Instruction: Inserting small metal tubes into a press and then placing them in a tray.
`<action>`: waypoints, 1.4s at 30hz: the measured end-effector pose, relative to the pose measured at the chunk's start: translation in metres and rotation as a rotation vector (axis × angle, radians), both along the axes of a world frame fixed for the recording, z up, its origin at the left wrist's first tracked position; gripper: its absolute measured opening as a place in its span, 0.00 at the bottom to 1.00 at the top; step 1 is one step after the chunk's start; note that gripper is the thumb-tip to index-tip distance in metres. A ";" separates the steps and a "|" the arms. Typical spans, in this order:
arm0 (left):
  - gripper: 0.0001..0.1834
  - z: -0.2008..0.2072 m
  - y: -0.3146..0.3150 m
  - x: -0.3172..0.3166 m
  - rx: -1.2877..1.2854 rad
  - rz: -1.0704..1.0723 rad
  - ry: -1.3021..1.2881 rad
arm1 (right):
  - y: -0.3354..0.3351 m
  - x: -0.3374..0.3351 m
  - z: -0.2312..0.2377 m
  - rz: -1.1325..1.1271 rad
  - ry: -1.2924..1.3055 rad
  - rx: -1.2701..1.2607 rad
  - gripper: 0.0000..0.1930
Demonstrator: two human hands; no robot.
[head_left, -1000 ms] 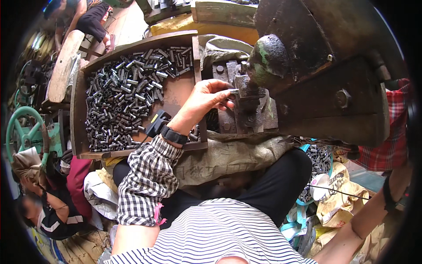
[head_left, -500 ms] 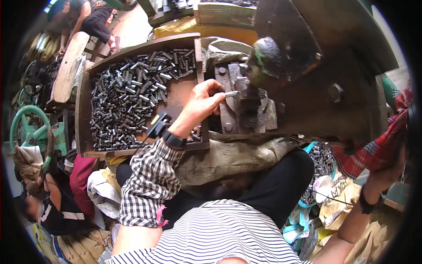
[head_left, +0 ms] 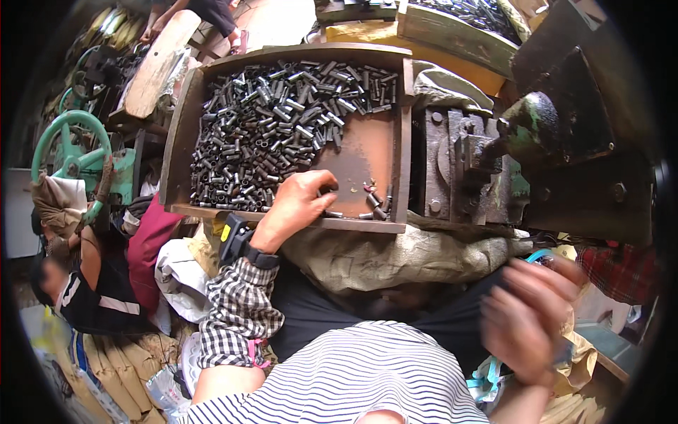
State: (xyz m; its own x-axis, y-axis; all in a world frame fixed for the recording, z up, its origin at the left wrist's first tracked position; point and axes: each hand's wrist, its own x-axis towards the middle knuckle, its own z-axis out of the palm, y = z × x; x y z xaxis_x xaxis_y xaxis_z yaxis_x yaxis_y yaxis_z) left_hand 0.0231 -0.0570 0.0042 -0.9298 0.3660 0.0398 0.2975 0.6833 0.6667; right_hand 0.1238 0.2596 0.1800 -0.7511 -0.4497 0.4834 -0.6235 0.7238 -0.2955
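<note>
My left hand (head_left: 295, 205), below a checked sleeve and a dark wrist strap, is at the near edge of a wooden tray (head_left: 406, 141). Its fingers curl inward, and whatever they pinch is hidden. Short dark metal tubes (head_left: 275, 113) heap across the tray's left and far parts; several more lie by its near right corner. My right hand (head_left: 530, 318) hangs over my right thigh, smeared by motion, so its grip is unreadable. Right of the tray stands a dark, greasy machine with a bolted metal block (head_left: 452, 166); no hand touches it.
Grey sacking (head_left: 395, 258) drapes below the tray and machine. A green handwheel (head_left: 70, 152) stands at the left, near another person (head_left: 85, 283). A wooden bench (head_left: 162, 63) is at the far left. Red plaid cloth (head_left: 618, 272) hangs at the right.
My left hand has gone from the machine's block, where it held a short metal tube, to the tray. My right hand has come inward from the plaid cloth. The view has shifted.
</note>
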 end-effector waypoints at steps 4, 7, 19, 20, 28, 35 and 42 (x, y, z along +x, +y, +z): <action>0.12 0.000 0.004 -0.004 -0.272 -0.008 0.076 | -0.068 -0.083 -0.120 0.131 -0.010 0.080 0.09; 0.15 0.019 0.002 -0.011 -0.320 -0.032 -0.082 | -0.092 -0.104 -0.159 0.094 -0.138 0.390 0.05; 0.12 0.001 -0.013 -0.015 -0.440 -0.050 -0.027 | -0.111 -0.133 -0.172 0.121 -0.210 0.587 0.07; 0.12 0.003 -0.015 -0.014 -0.445 -0.036 -0.034 | -0.114 -0.139 -0.169 0.124 -0.204 0.590 0.07; 0.12 0.009 -0.027 -0.012 -0.439 -0.091 -0.072 | -0.180 -0.223 -0.187 -0.067 -0.095 0.124 0.09; 0.12 0.004 -0.024 -0.008 -0.424 -0.053 -0.048 | -0.179 -0.200 -0.196 0.214 -0.161 0.169 0.05; 0.12 0.007 -0.020 -0.013 -0.430 -0.107 -0.067 | -0.134 -0.155 -0.186 0.240 -0.279 0.324 0.06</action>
